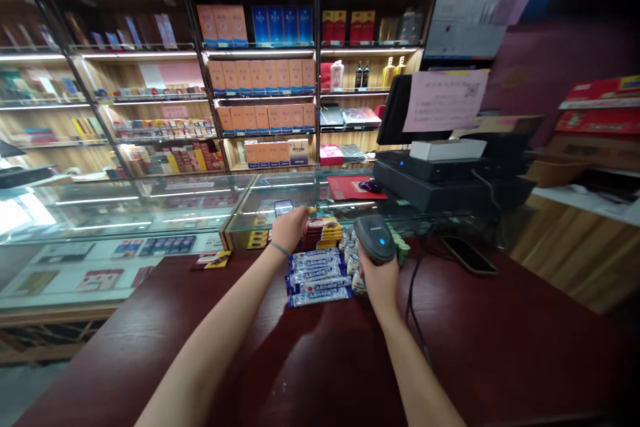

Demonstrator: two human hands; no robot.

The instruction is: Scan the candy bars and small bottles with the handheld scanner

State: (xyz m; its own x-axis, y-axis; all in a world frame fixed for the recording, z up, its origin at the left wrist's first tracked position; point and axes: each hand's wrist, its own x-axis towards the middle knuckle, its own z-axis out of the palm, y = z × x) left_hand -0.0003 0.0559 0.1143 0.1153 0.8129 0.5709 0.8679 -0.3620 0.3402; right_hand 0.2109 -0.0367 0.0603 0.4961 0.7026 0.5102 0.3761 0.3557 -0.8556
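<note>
The right hand (383, 280) grips the scanner (375, 239) low, seemingly freeing its head; blue packets (319, 276) lie left of that grip; what the left hand (290, 229) holds cannot be told.

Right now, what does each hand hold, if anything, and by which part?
The right hand grips the scanner by its handle, under the head; whether the left hand holds anything is unclear.
</note>
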